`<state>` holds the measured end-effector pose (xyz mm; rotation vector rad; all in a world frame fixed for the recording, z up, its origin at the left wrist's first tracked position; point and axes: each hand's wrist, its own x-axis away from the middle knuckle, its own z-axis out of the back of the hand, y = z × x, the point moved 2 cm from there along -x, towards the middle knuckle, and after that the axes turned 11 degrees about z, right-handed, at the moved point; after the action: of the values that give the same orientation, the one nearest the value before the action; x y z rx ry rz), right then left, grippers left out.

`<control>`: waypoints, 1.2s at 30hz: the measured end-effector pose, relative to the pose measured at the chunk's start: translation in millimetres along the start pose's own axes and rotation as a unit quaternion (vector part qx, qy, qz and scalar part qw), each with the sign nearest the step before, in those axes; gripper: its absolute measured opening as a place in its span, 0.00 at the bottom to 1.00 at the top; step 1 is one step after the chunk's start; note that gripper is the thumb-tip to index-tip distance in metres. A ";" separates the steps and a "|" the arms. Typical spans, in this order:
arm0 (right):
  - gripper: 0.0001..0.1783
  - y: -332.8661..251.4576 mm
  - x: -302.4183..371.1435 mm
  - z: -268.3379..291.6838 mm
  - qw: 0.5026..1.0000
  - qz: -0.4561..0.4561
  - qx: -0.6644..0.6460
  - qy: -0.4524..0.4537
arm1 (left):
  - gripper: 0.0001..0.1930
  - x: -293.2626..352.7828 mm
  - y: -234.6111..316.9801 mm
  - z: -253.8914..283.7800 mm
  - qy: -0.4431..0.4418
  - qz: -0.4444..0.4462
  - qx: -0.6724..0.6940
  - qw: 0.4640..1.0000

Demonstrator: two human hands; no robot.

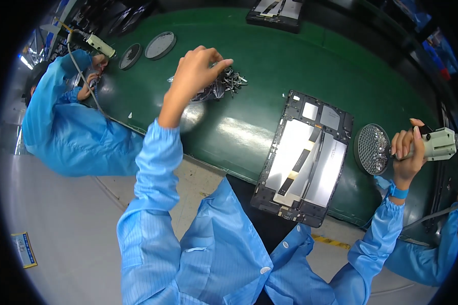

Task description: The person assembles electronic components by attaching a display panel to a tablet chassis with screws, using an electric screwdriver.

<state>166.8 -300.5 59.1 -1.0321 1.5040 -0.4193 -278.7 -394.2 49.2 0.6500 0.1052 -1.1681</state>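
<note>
My left hand (196, 71) reaches over a loose pile of small black and silver parts (231, 83) lying on a clear plastic bag. Its thumb stretches out to the right and the other fingers bend; I see nothing held between them. On the right, my right hand (411, 147) is wrapped around a cream-coloured electric screwdriver (439, 144), which points away to the right. Between my hands, at the table's near edge, lies an opened tablet (304, 161) with silver inner plates, a dark ribbon cable and a black frame.
A round dimpled tray of small screws (372, 149) stands beside my right hand. Two round dishes (161, 46) sit far left on the green table (269, 66). Another opened device (276, 14) lies at the far edge. A co-worker in blue (81, 132) works at left; another blue sleeve (417, 262) shows at right.
</note>
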 end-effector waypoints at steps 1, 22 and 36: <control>0.15 0.3 0.9 1.6 1.000 0.001 0.002 0.002 | 0.22 -14.1 -1.1 -8.7 -0.124 0.083 -0.022 0.989; 0.15 -4.5 0.3 -1.3 1.000 -0.021 -0.012 0.006 | 0.08 16.9 85.3 -41.1 -0.095 -0.137 0.288 0.943; 0.14 -7.2 -1.1 -6.5 1.000 -0.016 -0.002 0.005 | 0.10 32.2 78.5 -67.2 -0.211 0.057 0.427 0.878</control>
<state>163.2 -305.4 66.7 -1.0593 1.4998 -0.4442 -179.8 -367.0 14.5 1.1291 -0.8594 -1.1932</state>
